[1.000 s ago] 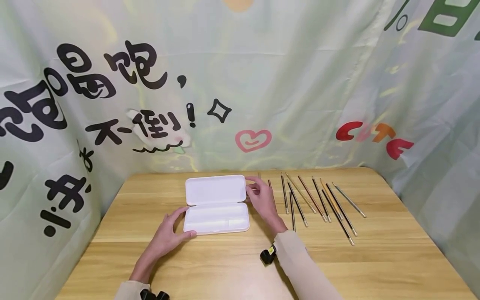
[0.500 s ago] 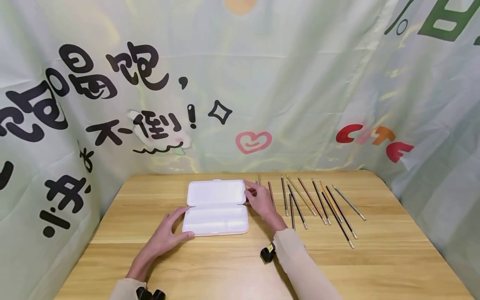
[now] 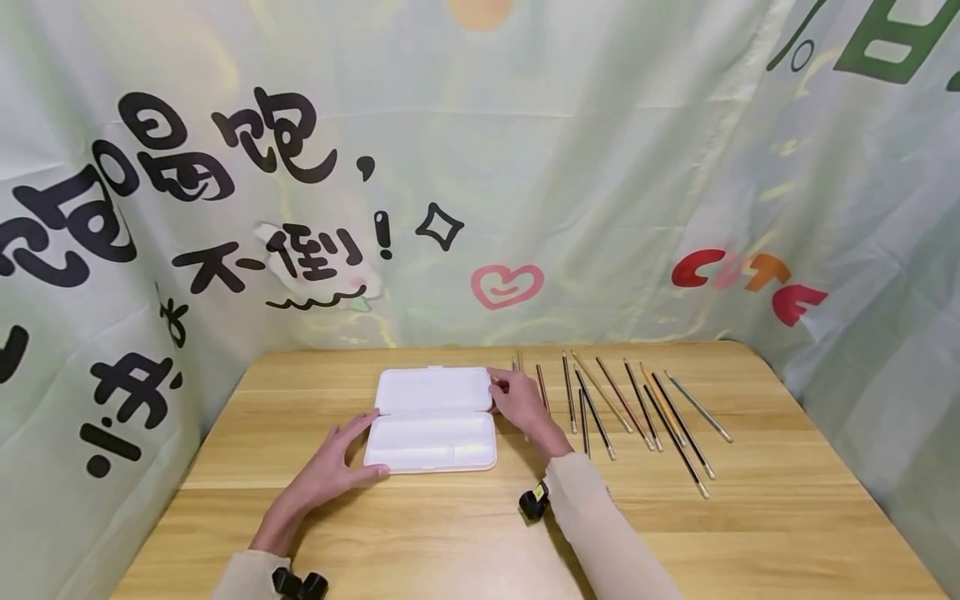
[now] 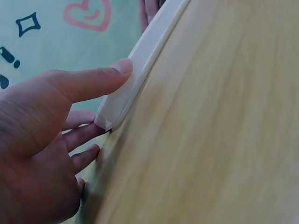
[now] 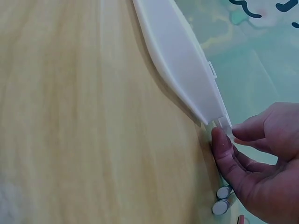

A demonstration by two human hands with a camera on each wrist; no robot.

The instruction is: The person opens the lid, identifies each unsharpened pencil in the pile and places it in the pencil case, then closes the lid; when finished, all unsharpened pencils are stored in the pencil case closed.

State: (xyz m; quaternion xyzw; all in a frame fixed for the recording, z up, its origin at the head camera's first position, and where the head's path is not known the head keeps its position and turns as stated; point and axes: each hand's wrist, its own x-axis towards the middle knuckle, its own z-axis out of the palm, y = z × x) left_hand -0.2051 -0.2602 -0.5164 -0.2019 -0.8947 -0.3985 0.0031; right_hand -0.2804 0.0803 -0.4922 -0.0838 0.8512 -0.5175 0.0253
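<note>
A white pencil case (image 3: 431,457) lies open on the wooden table, its lid (image 3: 433,392) folded back behind the base. Inside, the base has a long compartment and a small one at the right. My left hand (image 3: 330,468) holds the base's left end, thumb on the front wall and fingers around the left side; the left wrist view shows the thumb (image 4: 105,81) along the white wall. At the lid's right edge, my right hand (image 3: 522,404) pinches the rim between thumb and fingers, as the right wrist view shows near the lid's corner (image 5: 223,123).
Several pencils (image 3: 600,392), mostly dark with some yellow, red and grey, lie spread on the table (image 3: 465,533) to the right of the case. Two white pencil ends (image 5: 220,206) show beneath my right hand. A printed curtain (image 3: 585,183) stands behind the table.
The lid has tipped farther back and lower, with my right hand following it slightly. My left hand stays at the base's left end. The pencils have not moved.
</note>
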